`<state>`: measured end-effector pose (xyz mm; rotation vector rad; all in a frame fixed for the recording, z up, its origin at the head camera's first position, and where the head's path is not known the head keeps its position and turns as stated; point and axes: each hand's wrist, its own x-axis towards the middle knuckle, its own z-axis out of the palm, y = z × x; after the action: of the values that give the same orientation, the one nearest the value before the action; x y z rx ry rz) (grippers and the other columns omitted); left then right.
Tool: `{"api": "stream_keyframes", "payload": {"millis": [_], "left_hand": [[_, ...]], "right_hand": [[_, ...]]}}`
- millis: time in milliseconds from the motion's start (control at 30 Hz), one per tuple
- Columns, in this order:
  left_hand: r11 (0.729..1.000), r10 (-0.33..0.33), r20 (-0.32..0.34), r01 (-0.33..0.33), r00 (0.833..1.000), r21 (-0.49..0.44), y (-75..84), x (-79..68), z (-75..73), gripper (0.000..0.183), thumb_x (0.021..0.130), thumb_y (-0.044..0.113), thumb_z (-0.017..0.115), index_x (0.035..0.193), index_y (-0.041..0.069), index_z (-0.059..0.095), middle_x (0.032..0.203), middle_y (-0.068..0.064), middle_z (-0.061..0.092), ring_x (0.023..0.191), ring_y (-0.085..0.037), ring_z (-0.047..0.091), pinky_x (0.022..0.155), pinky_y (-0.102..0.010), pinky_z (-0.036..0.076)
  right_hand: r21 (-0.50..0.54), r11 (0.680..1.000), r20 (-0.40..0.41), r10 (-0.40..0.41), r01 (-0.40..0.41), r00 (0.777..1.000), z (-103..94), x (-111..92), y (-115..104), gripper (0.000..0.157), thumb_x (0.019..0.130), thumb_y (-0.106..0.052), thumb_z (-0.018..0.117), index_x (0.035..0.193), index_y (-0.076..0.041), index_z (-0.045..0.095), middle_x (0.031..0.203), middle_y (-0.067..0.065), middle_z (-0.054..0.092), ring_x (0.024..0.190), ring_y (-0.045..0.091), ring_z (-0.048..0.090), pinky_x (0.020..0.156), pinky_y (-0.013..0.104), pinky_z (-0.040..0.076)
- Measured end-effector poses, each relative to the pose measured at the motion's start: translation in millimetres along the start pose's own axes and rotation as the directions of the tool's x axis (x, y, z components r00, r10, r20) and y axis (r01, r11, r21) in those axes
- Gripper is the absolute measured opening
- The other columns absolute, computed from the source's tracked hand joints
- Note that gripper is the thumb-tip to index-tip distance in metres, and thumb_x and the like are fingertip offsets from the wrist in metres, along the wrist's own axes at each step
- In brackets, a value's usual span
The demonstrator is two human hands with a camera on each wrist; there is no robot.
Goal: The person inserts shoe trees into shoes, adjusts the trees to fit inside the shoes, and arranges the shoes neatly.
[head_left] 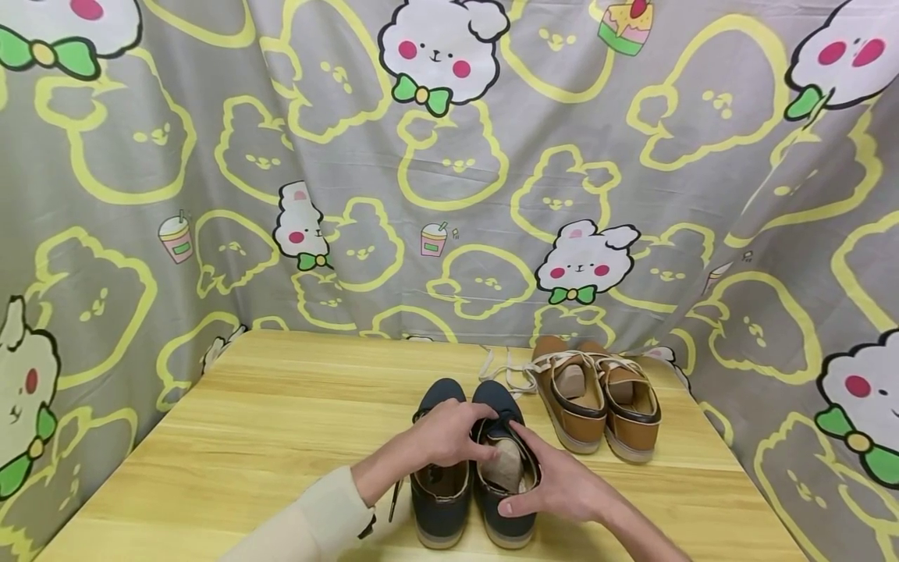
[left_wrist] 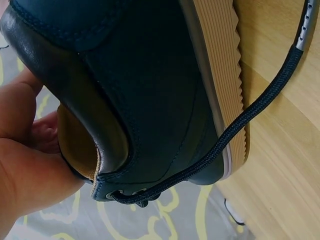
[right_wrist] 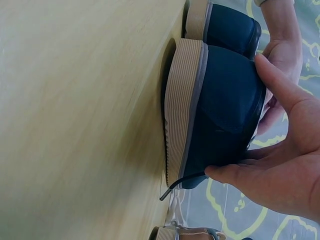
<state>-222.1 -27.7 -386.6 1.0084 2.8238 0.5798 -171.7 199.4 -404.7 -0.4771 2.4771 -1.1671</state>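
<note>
A pair of navy lace-up shoes stands side by side at the table's near middle, toes facing away. My left hand reaches across the left shoe to the right shoe; its fingers bend over the lacing edge, its thumb over the opening. My right hand grips the right shoe's outer collar, one finger near the laces and another digit at the heel rim. Beige stuffing sits inside that shoe. In the left wrist view, a dark shoelace trails from the left shoe's eyelet. The left hand's fingertips are partly hidden.
A pair of brown shoes with stuffing inside stands at the back right of the wooden table. Their loose white laces spread leftward. A grey patterned curtain surrounds the table's back and sides.
</note>
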Motion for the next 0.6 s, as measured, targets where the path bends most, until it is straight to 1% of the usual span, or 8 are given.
{"api": "stream_keyframes", "payload": {"millis": [67,167,233,300,400,600], "left_hand": [[1.0,0.004,-0.003,-0.004,1.0,0.005,-0.1,0.1,0.1,0.054,0.089,0.045,0.076,0.135,0.017,0.066,0.11,-0.001,0.075,0.071,-0.005,0.061,0.068,-0.02,0.048],[1.0,0.004,-0.011,-0.004,1.0,0.006,0.5,-0.4,0.5,0.052,0.09,0.043,0.076,0.134,0.018,0.067,0.087,0.003,0.073,0.06,-0.006,0.055,0.06,-0.019,0.044],[1.0,0.004,-0.02,-0.004,1.0,0.004,1.4,-1.1,1.0,0.05,0.09,0.041,0.076,0.133,0.019,0.067,0.068,0.006,0.063,0.05,-0.006,0.046,0.053,-0.02,0.038],[1.0,0.002,-0.029,-0.002,1.0,-0.002,1.9,-1.7,1.8,0.048,0.09,0.04,0.076,0.132,0.019,0.068,0.054,0.008,0.047,0.043,-0.007,0.036,0.047,-0.021,0.032],[1.0,0.0,-0.043,0.0,0.999,-0.001,2.4,-1.8,2.6,0.047,0.09,0.039,0.076,0.132,0.019,0.069,0.051,0.008,0.043,0.041,-0.006,0.033,0.045,-0.021,0.03],[1.0,0.011,-0.073,-0.012,0.997,-0.004,1.9,-0.4,3.9,0.044,0.089,0.037,0.077,0.129,0.018,0.07,0.05,0.009,0.045,0.039,-0.005,0.035,0.044,-0.019,0.032]], "right_hand": [[0.005,1.0,-0.001,0.002,-0.002,1.0,0.2,0.3,0.2,0.115,0.078,-0.043,0.088,0.163,-0.011,0.018,0.164,0.023,0.029,0.149,0.044,0.031,0.111,0.064,0.035],[0.007,1.0,-0.005,0.009,-0.009,1.0,0.7,0.4,0.9,0.115,0.078,-0.043,0.088,0.163,-0.01,0.018,0.163,0.023,0.029,0.149,0.044,0.031,0.111,0.065,0.035],[0.006,1.0,-0.008,0.014,-0.014,1.0,1.0,0.4,1.5,0.115,0.077,-0.043,0.088,0.163,-0.011,0.019,0.163,0.023,0.03,0.149,0.044,0.032,0.11,0.065,0.035],[0.007,1.0,-0.008,0.019,-0.019,1.0,1.2,0.3,1.8,0.115,0.077,-0.043,0.088,0.163,-0.011,0.019,0.163,0.023,0.03,0.148,0.044,0.032,0.11,0.065,0.035],[0.002,1.0,-0.011,0.018,-0.018,1.0,1.3,0.0,1.6,0.115,0.077,-0.043,0.088,0.163,-0.011,0.019,0.162,0.023,0.031,0.148,0.044,0.033,0.11,0.065,0.035],[-0.003,1.0,-0.022,0.001,-0.001,1.0,1.5,-0.7,0.0,0.114,0.077,-0.043,0.088,0.163,-0.01,0.02,0.161,0.024,0.033,0.147,0.044,0.034,0.111,0.065,0.035]]}}
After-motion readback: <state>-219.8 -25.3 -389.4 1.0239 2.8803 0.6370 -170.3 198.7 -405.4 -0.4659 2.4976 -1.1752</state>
